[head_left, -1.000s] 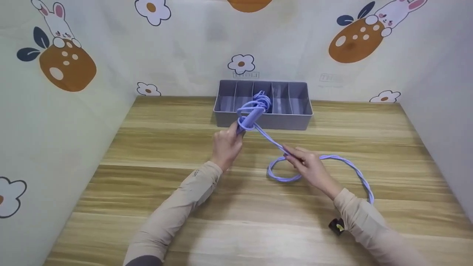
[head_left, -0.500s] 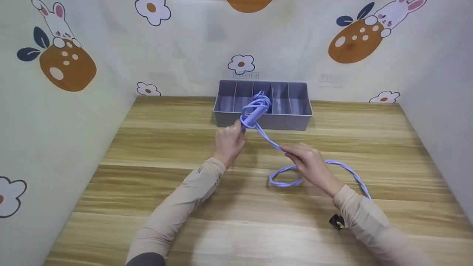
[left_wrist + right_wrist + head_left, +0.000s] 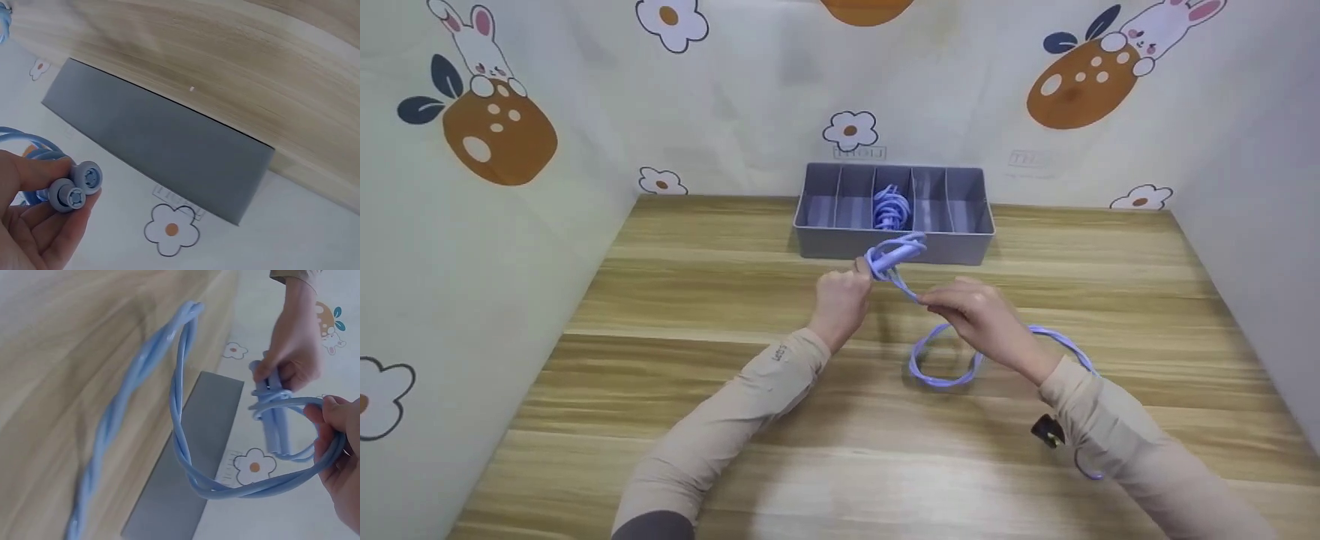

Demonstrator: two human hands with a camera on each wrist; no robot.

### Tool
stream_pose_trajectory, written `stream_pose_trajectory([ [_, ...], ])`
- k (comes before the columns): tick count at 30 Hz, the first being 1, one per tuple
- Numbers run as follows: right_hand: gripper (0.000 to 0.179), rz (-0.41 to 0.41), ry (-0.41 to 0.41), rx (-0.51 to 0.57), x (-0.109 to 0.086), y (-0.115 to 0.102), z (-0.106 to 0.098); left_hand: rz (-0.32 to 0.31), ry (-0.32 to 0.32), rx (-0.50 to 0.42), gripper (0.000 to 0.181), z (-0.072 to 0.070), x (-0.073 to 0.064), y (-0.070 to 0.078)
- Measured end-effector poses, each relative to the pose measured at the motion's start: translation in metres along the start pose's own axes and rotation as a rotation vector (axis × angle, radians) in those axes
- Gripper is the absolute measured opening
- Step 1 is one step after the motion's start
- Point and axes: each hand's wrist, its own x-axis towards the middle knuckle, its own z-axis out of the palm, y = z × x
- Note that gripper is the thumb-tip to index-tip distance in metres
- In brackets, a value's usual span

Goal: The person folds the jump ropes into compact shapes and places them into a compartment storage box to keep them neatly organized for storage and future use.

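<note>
My left hand [image 3: 842, 304] grips the two tubular handles [image 3: 275, 422] of a light-blue jump rope, side by side. Their round capped ends [image 3: 79, 185] poke out between thumb and fingers in the left wrist view. Cord is wound loosely around the handles. To the right, my right hand [image 3: 979, 315] pinches the doubled cord [image 3: 332, 453] a short way from them. From there the twisted cord [image 3: 945, 382] falls in a loop, and more of it passes under the right forearm.
A grey box [image 3: 894, 247] with several compartments stands against the patterned back wall. A coiled blue cord bundle [image 3: 891, 208] sits in its middle compartment. A small black item [image 3: 1047, 431] with a yellowish part lies beside the right forearm on the wooden table [image 3: 697, 412].
The left hand has drawn the handles slightly right and nearer, off the box's middle compartment in the head view. The right hand has shifted left toward them, and the hanging loop has rounded out.
</note>
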Motion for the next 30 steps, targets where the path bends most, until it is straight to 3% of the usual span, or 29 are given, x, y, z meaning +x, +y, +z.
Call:
stream_pose_trajectory([
  [5,0.015,0.012,-0.040,0.043,0.014,-0.003,-0.008,0.074,-0.019,0.055,0.008,-0.005,-0.005,0.010],
  [12,0.010,0.158,-0.218,0.157,0.026,-0.006,-0.014,0.195,-0.080,0.100,0.015,-0.015,-0.010,0.019],
  [16,0.006,0.203,-0.267,0.185,0.033,-0.006,-0.018,0.305,-0.037,0.148,0.012,-0.020,-0.010,0.020],
  [23,0.004,0.232,-0.375,0.231,0.045,0.004,-0.032,0.493,0.088,0.092,0.007,-0.019,-0.013,0.011],
  [27,0.004,0.269,-0.428,0.353,0.048,0.010,-0.032,0.599,0.174,0.072,0.011,-0.015,-0.013,0.005],
  [30,0.005,0.306,-0.422,0.458,0.047,0.016,-0.028,0.642,0.255,0.041,0.014,-0.015,-0.012,0.003],
])
